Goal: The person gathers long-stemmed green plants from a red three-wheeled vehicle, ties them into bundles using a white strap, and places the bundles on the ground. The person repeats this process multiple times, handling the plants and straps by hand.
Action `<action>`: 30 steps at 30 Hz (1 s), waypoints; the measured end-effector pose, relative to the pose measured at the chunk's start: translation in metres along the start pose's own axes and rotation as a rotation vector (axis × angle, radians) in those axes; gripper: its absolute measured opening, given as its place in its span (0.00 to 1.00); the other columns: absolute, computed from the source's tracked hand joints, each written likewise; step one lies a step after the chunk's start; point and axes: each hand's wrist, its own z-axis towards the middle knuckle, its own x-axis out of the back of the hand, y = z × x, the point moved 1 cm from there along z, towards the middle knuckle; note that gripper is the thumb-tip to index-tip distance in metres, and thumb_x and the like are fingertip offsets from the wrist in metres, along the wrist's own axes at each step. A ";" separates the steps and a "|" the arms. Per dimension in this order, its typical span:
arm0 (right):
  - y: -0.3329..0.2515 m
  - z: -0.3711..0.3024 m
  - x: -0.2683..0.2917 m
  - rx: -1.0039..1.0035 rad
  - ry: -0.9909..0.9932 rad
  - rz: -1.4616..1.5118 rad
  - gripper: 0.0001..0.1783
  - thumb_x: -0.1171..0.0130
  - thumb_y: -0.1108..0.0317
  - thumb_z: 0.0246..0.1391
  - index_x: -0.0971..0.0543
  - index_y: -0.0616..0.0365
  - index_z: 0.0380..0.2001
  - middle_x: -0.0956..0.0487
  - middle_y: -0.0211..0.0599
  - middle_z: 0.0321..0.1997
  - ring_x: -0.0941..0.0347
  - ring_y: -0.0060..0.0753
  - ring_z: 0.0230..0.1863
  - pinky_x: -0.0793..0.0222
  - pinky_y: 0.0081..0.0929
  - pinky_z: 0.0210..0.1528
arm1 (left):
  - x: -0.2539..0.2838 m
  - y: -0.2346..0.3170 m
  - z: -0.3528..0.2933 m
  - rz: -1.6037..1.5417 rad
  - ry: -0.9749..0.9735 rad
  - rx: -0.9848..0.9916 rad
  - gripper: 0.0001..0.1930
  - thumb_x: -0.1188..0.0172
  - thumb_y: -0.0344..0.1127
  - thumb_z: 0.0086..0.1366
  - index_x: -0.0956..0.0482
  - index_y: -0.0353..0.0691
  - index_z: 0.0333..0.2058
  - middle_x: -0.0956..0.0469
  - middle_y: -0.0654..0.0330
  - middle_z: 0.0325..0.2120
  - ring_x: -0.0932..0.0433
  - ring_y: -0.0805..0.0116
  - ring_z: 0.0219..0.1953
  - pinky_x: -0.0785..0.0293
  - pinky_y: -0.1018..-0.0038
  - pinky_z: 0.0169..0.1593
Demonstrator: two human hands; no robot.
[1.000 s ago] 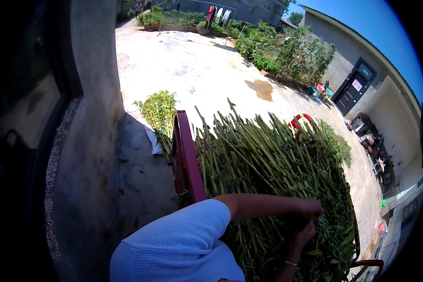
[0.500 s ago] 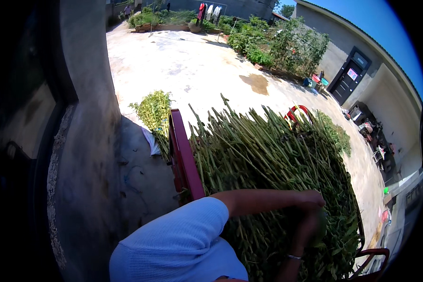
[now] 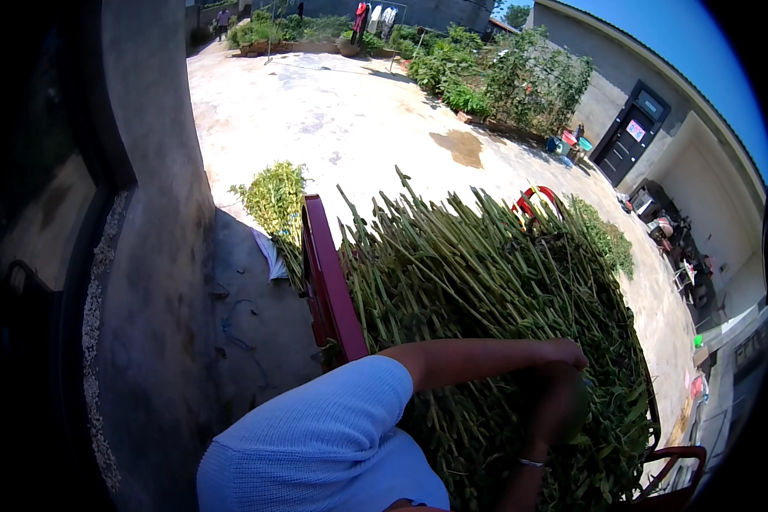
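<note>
A thick load of cut green stalks (image 3: 478,264), leafy toward the near right, fills a cart with a dark red side rail (image 3: 333,277). My left arm, in a white short sleeve, reaches across the load to the right. At its end my left hand (image 3: 567,352) is closed; what it may hold is hidden. Just below and against it is my right hand (image 3: 560,388), its wrist wearing a thin silver bracelet (image 3: 531,462). Shadow and blur hide the right hand's fingers. Both hands are over the leafy part of the load.
Left of the cart stand a grey pillar (image 3: 149,111) and a yellow-green plant bundle (image 3: 275,200) beside a white sack (image 3: 270,254). A red metal bar (image 3: 678,454) juts out at lower right. Beyond lie a pale concrete yard (image 3: 316,111), garden shrubs (image 3: 461,72) and a dark door (image 3: 631,135).
The view has shifted slightly, so the scene sits a little farther left. My hands stay together over the stalks, with the right wrist turned slightly.
</note>
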 end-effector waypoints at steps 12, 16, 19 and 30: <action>-0.038 0.023 0.097 -0.182 -0.265 0.215 0.17 0.47 0.58 0.54 0.26 0.56 0.43 0.25 0.44 0.44 0.28 0.44 0.46 0.33 0.39 0.47 | 0.014 0.018 -0.014 -0.038 0.038 -0.027 0.08 0.46 0.36 0.54 0.24 0.38 0.29 0.27 0.51 0.23 0.26 0.59 0.27 0.34 0.61 0.32; -0.028 0.018 0.090 -0.154 -0.221 0.299 0.19 0.46 0.57 0.54 0.27 0.56 0.45 0.25 0.44 0.45 0.28 0.45 0.48 0.34 0.39 0.49 | 0.022 0.023 -0.011 -0.186 -0.014 0.045 0.10 0.47 0.36 0.55 0.23 0.36 0.30 0.25 0.56 0.23 0.26 0.66 0.27 0.32 0.65 0.33; -0.017 0.026 0.090 -0.175 -0.204 0.255 0.17 0.45 0.57 0.54 0.25 0.55 0.43 0.24 0.42 0.43 0.27 0.42 0.45 0.32 0.37 0.46 | 0.021 0.014 -0.008 -0.358 -0.030 0.039 0.11 0.47 0.36 0.56 0.22 0.35 0.31 0.24 0.60 0.24 0.27 0.70 0.27 0.31 0.68 0.34; -0.020 0.056 0.130 -0.196 -0.017 0.526 0.17 0.53 0.58 0.61 0.27 0.56 0.22 0.29 0.39 0.19 0.32 0.39 0.19 0.37 0.38 0.22 | 0.024 -0.010 0.009 -0.239 -0.195 -0.006 0.10 0.36 0.34 0.42 0.20 0.38 0.27 0.22 0.52 0.22 0.24 0.66 0.24 0.30 0.67 0.31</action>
